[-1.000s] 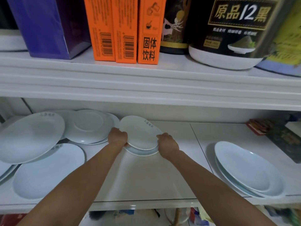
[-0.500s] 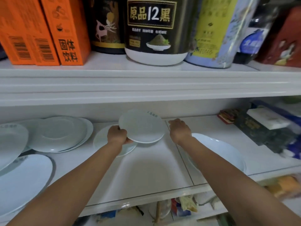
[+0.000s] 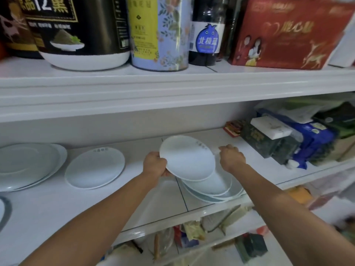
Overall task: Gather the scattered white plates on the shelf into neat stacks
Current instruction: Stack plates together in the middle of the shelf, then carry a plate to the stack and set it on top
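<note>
While the left hand (image 3: 154,164) curls its fingers (image 3: 161,161) round the near-left rim of a small white plate (image 3: 187,158), that plate hangs tilted just to their right. It is plain and glossy, with faint grey lettering by its far edge. Beneath it a stack of plates (image 3: 211,189) sits on the shelf (image 3: 57,208). The right hand (image 3: 231,158) is curled at the stack's far-right rim (whether it pinches anything, I cannot tell). Left of the fingers lies a single plate (image 3: 95,168), and beyond it another stack (image 3: 28,166).

You held a plate (image 3: 187,157) above the stack (image 3: 211,191) on the shelf (image 3: 76,204), left hand (image 3: 154,166) on its left rim, right hand (image 3: 231,158) just right of it. A single plate (image 3: 95,167) lay to the left. A pile (image 3: 28,164) lay farther left.
</note>
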